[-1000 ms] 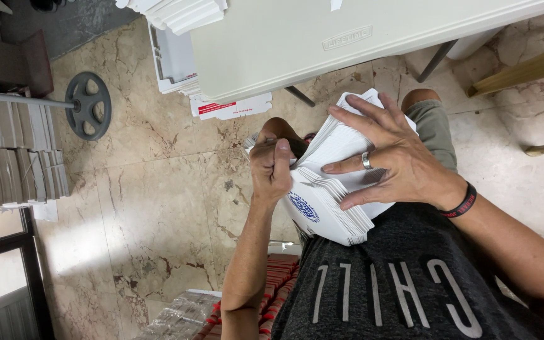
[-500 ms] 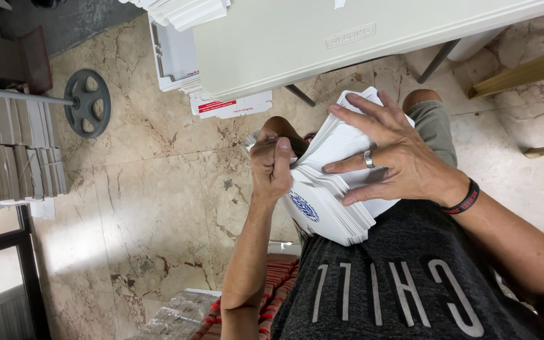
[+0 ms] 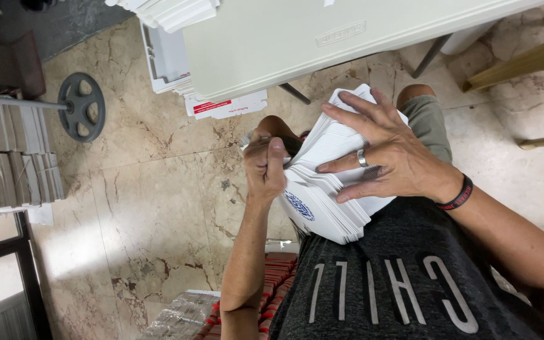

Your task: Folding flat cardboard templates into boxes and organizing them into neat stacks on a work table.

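Observation:
A thick stack of flat white cardboard sheets (image 3: 327,200) rests on my lap against my grey shirt. My right hand (image 3: 390,155), with a ring and a dark wristband, lies spread flat on top of the stack, pressing it down. My left hand (image 3: 266,165) is closed on the stack's left edge, with the thumb along the sheets' side. One sheet shows a blue printed mark at the edge.
A pale folding table (image 3: 322,38) stands ahead over a marble floor. More flat white sheets (image 3: 177,63) lie under and on it. Stacks of folded boxes (image 3: 14,157) stand at left beside a round metal base (image 3: 82,107). Wrapped red packs (image 3: 278,283) lie below.

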